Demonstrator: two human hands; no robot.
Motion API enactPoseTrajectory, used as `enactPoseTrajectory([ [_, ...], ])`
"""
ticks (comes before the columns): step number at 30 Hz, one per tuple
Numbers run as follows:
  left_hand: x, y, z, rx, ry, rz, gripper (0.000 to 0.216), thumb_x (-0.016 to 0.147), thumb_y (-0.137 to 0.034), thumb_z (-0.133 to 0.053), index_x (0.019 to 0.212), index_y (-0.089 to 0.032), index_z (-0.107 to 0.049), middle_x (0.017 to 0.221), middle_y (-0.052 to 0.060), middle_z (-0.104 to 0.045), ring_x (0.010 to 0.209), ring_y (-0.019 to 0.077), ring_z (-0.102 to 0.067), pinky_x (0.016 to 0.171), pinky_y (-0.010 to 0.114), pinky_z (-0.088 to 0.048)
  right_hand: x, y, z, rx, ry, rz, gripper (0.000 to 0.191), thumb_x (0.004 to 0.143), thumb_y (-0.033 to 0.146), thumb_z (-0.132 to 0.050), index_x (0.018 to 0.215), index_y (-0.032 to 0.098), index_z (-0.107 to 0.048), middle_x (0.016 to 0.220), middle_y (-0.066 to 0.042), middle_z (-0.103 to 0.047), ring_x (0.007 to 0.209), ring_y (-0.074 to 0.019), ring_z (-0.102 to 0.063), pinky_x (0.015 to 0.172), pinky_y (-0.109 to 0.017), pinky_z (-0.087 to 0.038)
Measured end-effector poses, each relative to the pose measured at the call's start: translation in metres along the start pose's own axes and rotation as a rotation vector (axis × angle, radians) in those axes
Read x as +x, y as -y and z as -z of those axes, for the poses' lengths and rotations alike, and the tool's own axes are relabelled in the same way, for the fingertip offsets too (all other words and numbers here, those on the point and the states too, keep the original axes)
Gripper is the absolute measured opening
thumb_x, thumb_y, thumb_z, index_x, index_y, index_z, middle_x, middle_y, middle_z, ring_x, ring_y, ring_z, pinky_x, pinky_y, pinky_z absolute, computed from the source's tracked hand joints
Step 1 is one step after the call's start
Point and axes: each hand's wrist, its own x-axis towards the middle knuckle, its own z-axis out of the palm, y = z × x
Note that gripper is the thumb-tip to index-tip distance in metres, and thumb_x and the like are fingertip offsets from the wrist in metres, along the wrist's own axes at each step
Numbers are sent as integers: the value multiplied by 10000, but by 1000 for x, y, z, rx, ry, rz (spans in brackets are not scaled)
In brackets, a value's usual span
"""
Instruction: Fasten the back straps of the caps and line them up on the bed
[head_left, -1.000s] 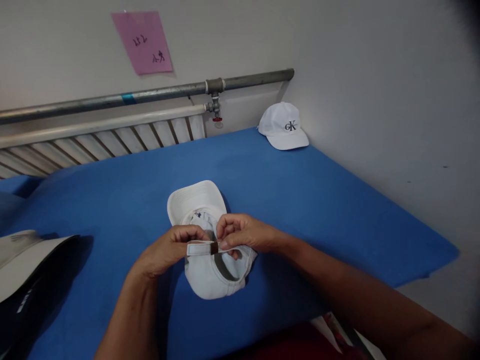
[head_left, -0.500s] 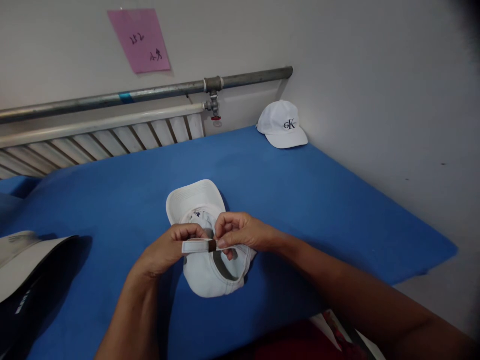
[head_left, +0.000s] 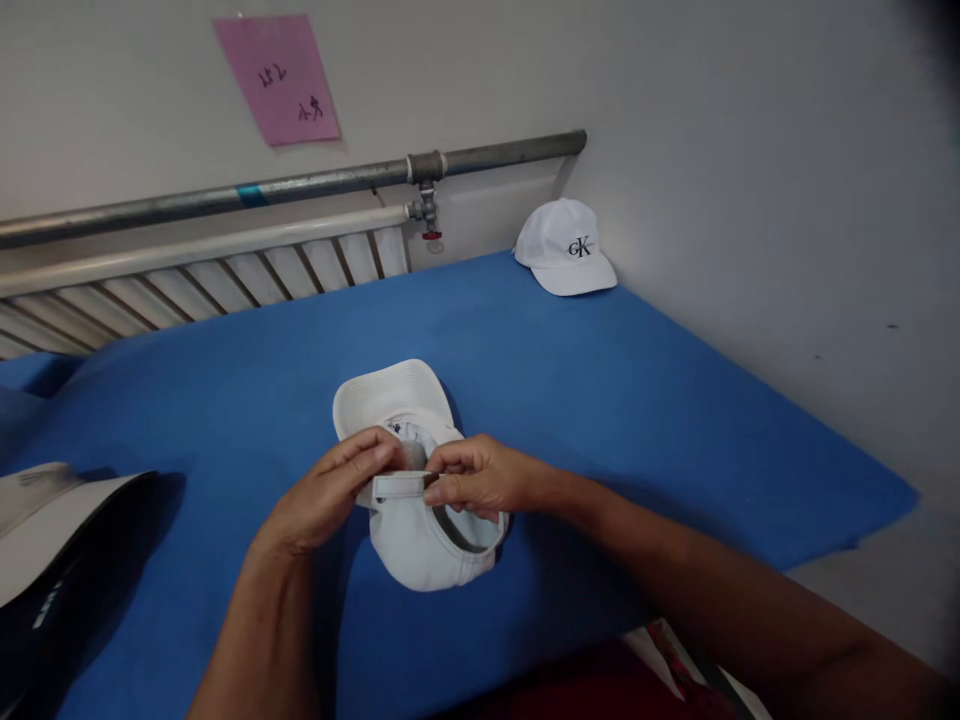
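A white baseball cap (head_left: 431,550) lies on the blue surface in front of me, brim pointing away and its inside partly facing up. Its back strap (head_left: 401,486) stretches between my hands across the opening. My right hand (head_left: 487,476) pinches the strap at its right part, thumb in front, partly covering a dark band there. My left hand (head_left: 337,488) is closed at the strap's left part, thumb and fingers together along its upper edge; what its fingertips grip is partly hidden.
Another white cap (head_left: 562,250) with black letters sits at the far right corner of the blue table cover (head_left: 675,420). More caps (head_left: 67,530), pale and dark, lie at the left edge. Behind the table run a metal pipe (head_left: 322,184) and a white radiator (head_left: 247,280).
My left hand has shifted up, its thumb now above the strap. My right fingertips have slid left over the dark band. The strap's left end looks shorter and tucked.
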Motion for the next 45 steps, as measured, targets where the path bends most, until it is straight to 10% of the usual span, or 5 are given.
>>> enactPoseTrajectory([
  [45,-9,-2,11,31,163,-7,288,732,-268,-726,625,-147,-487,664,-18,-523,618,94,-445,569,238,-332,-1,-17,-23,12,-69,220,271,819,350,-579,628,172,-504,493,66,-463,419,-43,-357,417,-186,-265],
])
